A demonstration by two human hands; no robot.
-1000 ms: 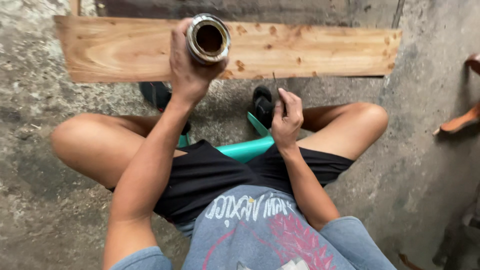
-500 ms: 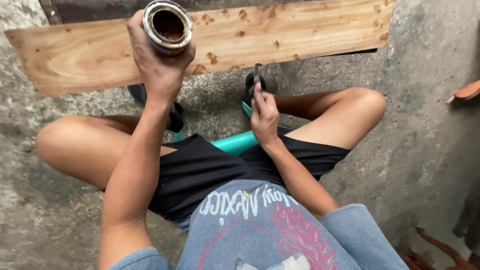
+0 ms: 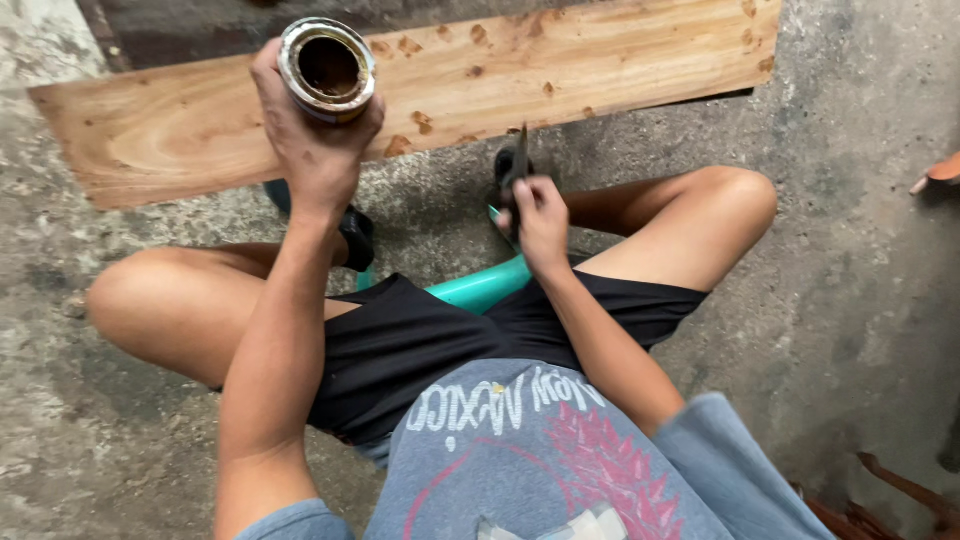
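Observation:
My left hand (image 3: 312,150) holds an open round metal can (image 3: 327,66) up over a long wooden board (image 3: 180,135) that lies on the concrete floor. The can's inside is dark brown. My right hand (image 3: 540,215) is closed around a thin dark tool (image 3: 520,160) that points up, close to my right knee. I sit low on a teal plastic stool (image 3: 480,288), with both knees spread apart.
Rough grey concrete floor (image 3: 850,300) lies all around. Dark sandals (image 3: 357,232) are under my feet. At the right edge a reddish-brown object (image 3: 940,172) pokes in, and more reddish-brown pieces (image 3: 900,490) lie at the bottom right.
The view has shifted, so the board now tilts up to the right. My left hand still holds the can up. My right hand has kept its grip on the thin tool.

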